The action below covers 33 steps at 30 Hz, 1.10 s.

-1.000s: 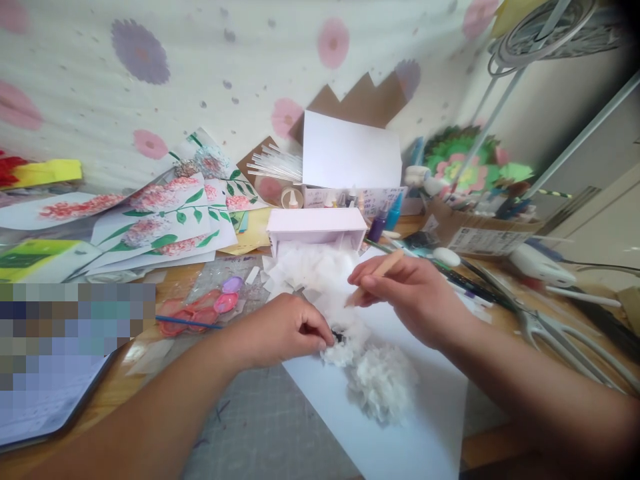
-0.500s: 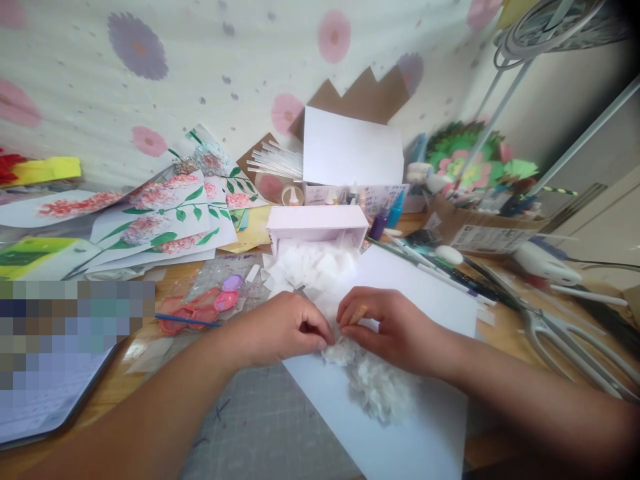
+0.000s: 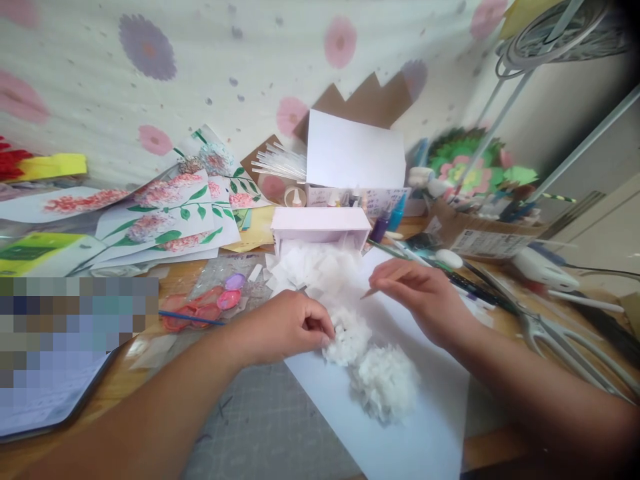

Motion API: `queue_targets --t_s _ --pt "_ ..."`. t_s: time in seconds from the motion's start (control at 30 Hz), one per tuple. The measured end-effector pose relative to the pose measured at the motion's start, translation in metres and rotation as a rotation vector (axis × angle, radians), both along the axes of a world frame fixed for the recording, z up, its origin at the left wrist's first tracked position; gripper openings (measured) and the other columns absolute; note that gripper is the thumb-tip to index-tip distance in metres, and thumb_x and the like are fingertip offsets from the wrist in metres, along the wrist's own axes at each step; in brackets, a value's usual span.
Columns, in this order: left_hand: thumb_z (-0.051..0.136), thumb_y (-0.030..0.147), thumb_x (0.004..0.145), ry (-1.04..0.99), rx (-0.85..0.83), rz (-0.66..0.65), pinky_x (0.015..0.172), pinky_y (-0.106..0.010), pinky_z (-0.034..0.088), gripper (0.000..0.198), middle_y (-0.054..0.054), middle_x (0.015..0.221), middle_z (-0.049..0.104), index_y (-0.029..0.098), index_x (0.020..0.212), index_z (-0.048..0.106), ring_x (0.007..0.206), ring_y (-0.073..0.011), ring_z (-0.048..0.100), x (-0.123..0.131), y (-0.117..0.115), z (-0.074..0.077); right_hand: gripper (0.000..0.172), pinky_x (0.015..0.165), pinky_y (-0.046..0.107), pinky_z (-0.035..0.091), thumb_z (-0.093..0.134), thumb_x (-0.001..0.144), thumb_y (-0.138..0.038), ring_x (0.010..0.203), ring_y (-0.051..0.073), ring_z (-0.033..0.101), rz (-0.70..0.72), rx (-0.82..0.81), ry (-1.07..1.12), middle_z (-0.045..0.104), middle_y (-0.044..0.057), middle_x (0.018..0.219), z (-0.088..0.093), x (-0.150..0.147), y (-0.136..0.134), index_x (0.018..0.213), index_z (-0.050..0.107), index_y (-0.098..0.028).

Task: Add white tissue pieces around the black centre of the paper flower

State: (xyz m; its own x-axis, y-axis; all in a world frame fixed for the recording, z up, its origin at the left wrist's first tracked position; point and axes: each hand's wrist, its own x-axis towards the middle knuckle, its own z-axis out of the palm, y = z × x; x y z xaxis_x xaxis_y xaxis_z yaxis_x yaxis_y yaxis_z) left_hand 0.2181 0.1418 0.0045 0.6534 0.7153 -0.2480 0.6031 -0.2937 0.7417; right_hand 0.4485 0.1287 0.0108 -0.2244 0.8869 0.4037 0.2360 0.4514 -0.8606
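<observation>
My left hand [image 3: 299,323] is closed, its thumb and fingers pinched at the left edge of a fluffy white tissue-paper pompom [image 3: 349,339]. My right hand [image 3: 417,290], up and to the right of that pompom, grips a thin wooden stick [image 3: 369,293]. The stick's tip points down to the left and touches nothing. A second, larger white pompom [image 3: 387,383] rests just below the first on a sheet of white paper [image 3: 425,427]. Behind them, small white tissue squares [image 3: 313,267] spill out of a pale pink open box [image 3: 320,219].
A grey cutting mat [image 3: 260,413] lies under the paper. Large scissors [image 3: 565,347] and a cardboard box of tools [image 3: 490,233] are at the right. To the left are a tablet [image 3: 55,400], a pink palette [image 3: 193,310] with a blue brush, and painted flower sheets [image 3: 165,213].
My right hand has drawn away from the pompom, up and to the right, with the stick now showing clearly. My left hand has stayed by the pompom.
</observation>
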Motion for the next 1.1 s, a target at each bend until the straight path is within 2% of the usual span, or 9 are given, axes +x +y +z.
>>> queue_targets --t_s 0.07,0.17,0.4,0.53,0.77,0.83,0.93,1.0,1.1 --pt "0.054 0.028 0.072 -0.006 0.000 0.055 0.056 -0.020 0.040 0.020 0.002 0.076 0.067 0.023 0.089 0.064 0.067 -0.0127 0.059 0.000 0.000 -0.002 0.019 0.070 0.027 0.044 0.063 0.078 -0.031 0.080 0.016 0.056 -0.136 -0.067 0.023 0.060 0.006 0.083 -0.003 0.004 0.007 0.068 0.064 -0.014" --pt "0.055 0.027 0.070 -0.006 -0.011 0.055 0.055 -0.019 0.039 0.023 0.003 0.074 0.065 0.024 0.092 0.062 0.065 -0.0117 0.057 0.001 -0.002 0.000 0.023 0.070 0.028 0.044 0.067 0.073 -0.035 0.079 0.016 0.056 -0.238 -0.193 0.107 0.061 0.006 0.086 -0.010 0.004 0.018 0.068 0.064 -0.013" --pt "0.055 0.027 0.071 0.044 -0.070 -0.056 0.050 -0.017 0.033 0.035 0.006 0.064 0.056 0.032 0.105 0.062 0.056 -0.0080 0.048 0.001 -0.009 0.013 0.027 0.074 0.031 0.046 0.069 0.069 -0.038 0.075 0.017 0.059 -0.289 -0.287 0.188 0.063 0.006 0.080 -0.018 -0.010 0.033 0.069 0.061 -0.012" --pt "0.055 0.026 0.072 0.062 -0.122 -0.144 0.052 -0.017 0.034 0.042 0.006 0.065 0.055 0.035 0.113 0.058 0.056 -0.0084 0.048 -0.002 -0.009 0.016 0.027 0.073 0.031 0.049 0.067 0.071 -0.038 0.072 0.016 0.060 -0.305 -0.288 0.230 0.063 0.006 0.078 -0.018 -0.020 0.037 0.069 0.058 -0.012" --pt "0.059 0.028 0.070 0.170 -0.099 -0.287 0.051 -0.017 0.034 0.057 0.007 0.069 0.059 0.037 0.124 0.047 0.057 -0.0084 0.050 -0.007 -0.011 0.028 0.024 0.067 0.028 0.051 0.065 0.072 -0.033 0.065 0.013 0.059 -0.352 -0.255 0.209 0.063 0.006 0.075 -0.015 -0.025 0.038 0.067 0.061 -0.010" --pt "0.059 0.028 0.070 0.184 -0.077 -0.311 0.052 -0.017 0.034 0.057 0.007 0.070 0.060 0.037 0.125 0.046 0.057 -0.0083 0.050 -0.007 -0.012 0.030 0.023 0.067 0.027 0.052 0.067 0.072 -0.032 0.066 0.014 0.060 -0.301 -0.235 0.245 0.062 0.006 0.074 -0.007 -0.024 0.030 0.068 0.061 -0.010" --pt "0.060 0.030 0.070 0.202 -0.037 -0.350 0.053 -0.018 0.035 0.057 0.007 0.070 0.061 0.039 0.125 0.045 0.057 -0.0087 0.051 -0.009 -0.011 0.030 0.023 0.065 0.027 0.052 0.067 0.073 -0.032 0.068 0.015 0.062 -0.083 -0.236 0.304 0.062 0.006 0.081 0.008 -0.022 0.014 0.068 0.060 -0.011" --pt "0.061 0.031 0.071 0.209 -0.011 -0.371 0.053 -0.018 0.035 0.057 0.007 0.071 0.061 0.040 0.125 0.045 0.058 -0.0092 0.052 -0.009 -0.011 0.030 0.020 0.063 0.026 0.052 0.066 0.074 -0.031 0.066 0.014 0.062 0.107 -0.347 0.284 0.062 0.005 0.080 0.015 -0.022 0.004 0.074 0.061 -0.012" --pt "0.060 0.031 0.072 0.207 -0.006 -0.388 0.053 -0.018 0.035 0.056 0.006 0.072 0.062 0.039 0.125 0.044 0.059 -0.0094 0.052 -0.010 -0.011 0.030 0.021 0.059 0.024 0.050 0.067 0.073 -0.029 0.063 0.013 0.061 0.244 -0.489 0.147 0.062 0.005 0.077 0.016 -0.025 -0.005 0.070 0.057 -0.011"
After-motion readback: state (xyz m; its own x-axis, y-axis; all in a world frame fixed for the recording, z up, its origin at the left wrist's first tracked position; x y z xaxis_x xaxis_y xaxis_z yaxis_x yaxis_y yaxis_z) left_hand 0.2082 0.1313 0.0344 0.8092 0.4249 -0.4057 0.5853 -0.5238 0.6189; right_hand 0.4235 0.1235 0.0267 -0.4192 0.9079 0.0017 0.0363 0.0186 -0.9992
